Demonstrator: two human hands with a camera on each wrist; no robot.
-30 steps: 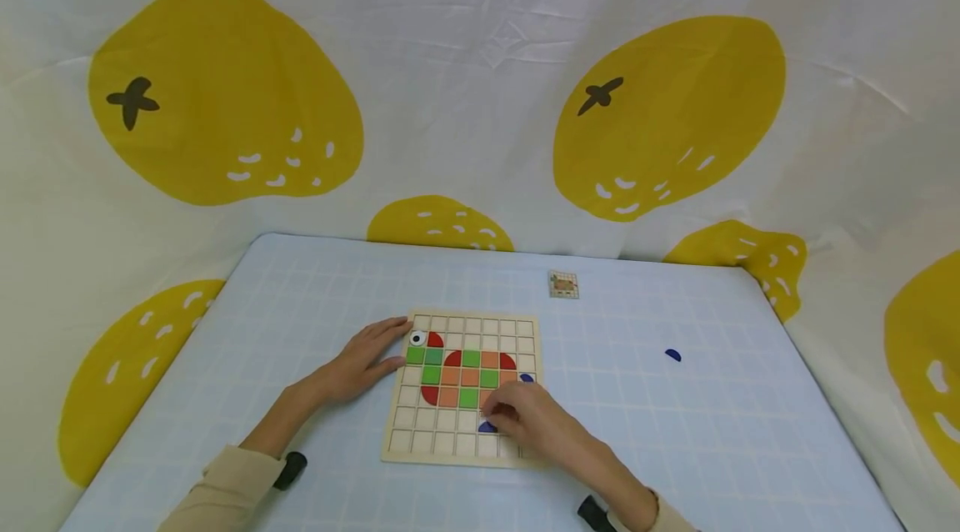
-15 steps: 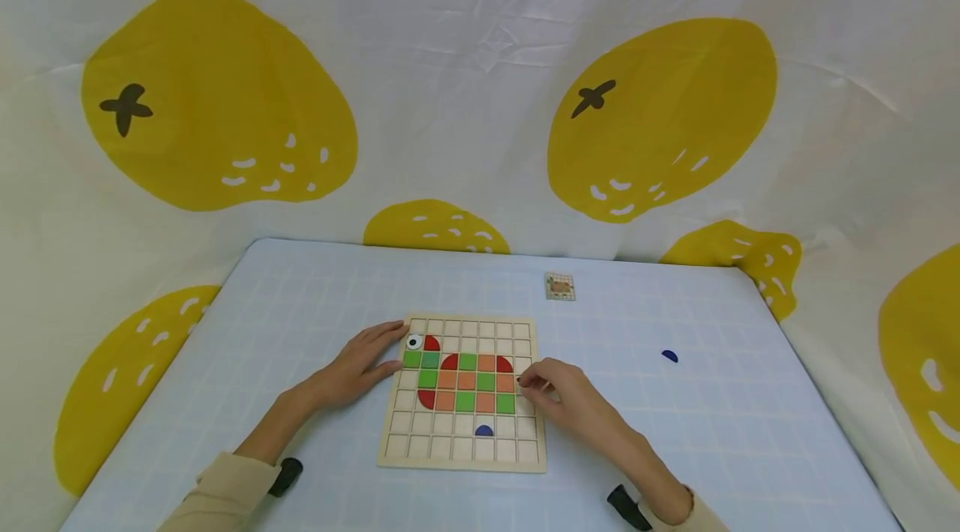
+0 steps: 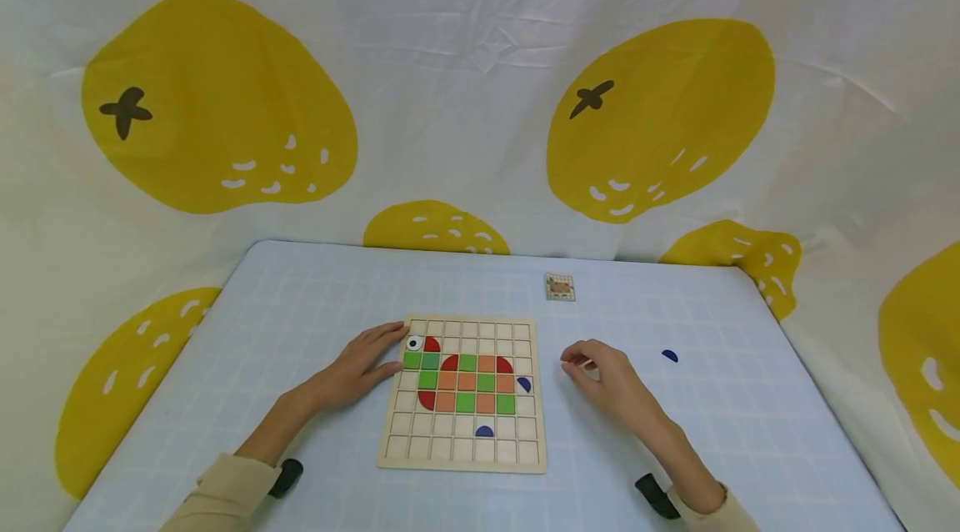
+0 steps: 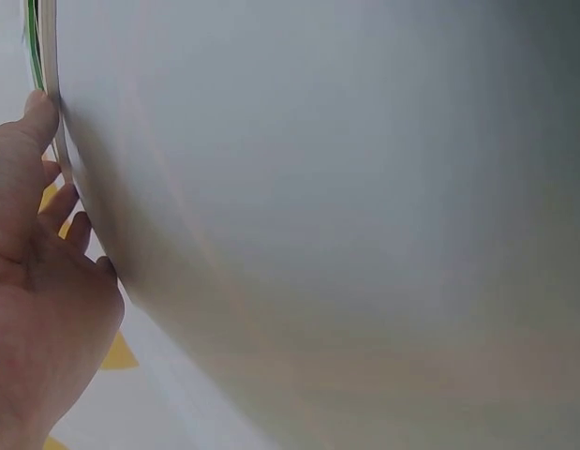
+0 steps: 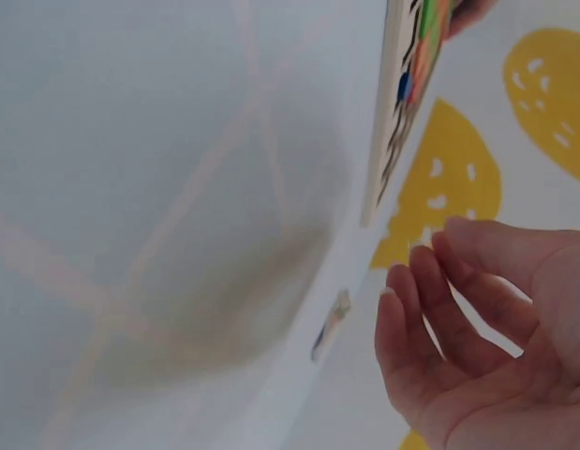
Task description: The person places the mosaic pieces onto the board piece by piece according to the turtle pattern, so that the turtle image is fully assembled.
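Note:
A square wooden grid board [image 3: 420,464] lies on the table, bearing green and orange square tiles, red quarter-round tiles and a white eye tile [image 3: 415,343]. My left hand [image 3: 362,363] rests at its left edge, fingers extended and thumb on the rim. In the left wrist view, that thumb [image 4: 41,117] lies against the board's side. My right hand [image 3: 609,378] hovers right of the board, its fingers loosely bent with nothing between them, as the right wrist view shows. One blue half-round tile [image 3: 524,384] sits tilted in the right column; another blue half-round tile [image 3: 484,432] sits lower down.
A third blue half-round piece [image 3: 670,356] lies on the table to the right, beyond my right hand. Behind the board is a small picture card [image 3: 560,287]. A white curtain [image 3: 450,123] with yellow fruit prints hangs at the table's far edge.
My right hand has moved from the board's lower right, past its right column, out to the right. The blue half-round piece in that column now sits turned. My left hand stays put.

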